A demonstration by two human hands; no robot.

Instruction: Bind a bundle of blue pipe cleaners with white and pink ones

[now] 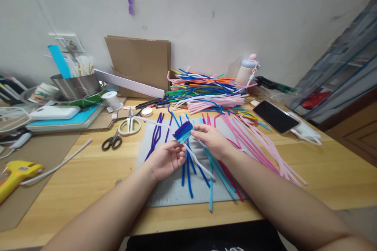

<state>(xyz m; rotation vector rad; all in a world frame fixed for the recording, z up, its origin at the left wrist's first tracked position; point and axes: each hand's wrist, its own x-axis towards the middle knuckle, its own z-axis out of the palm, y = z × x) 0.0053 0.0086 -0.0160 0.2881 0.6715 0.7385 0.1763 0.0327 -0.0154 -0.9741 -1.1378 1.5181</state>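
Between my hands, above the grey mat, is a small woven patch of pipe cleaners, banded in purple, blue and light blue. White pipe cleaner ends stick out of it. My left hand grips its lower edge with thumb and fingers, the other fingers curled. From the right side, my right hand pinches the patch. Under and around the hands lie loose blue pipe cleaners, purple ones, light blue ones and pink ones.
A heap of many-coloured pipe cleaners lies at the back by a bottle. To the left are white-handled scissors, black-handled scissors and a yellow glue gun. A phone rests at right; cardboard leans on the wall.
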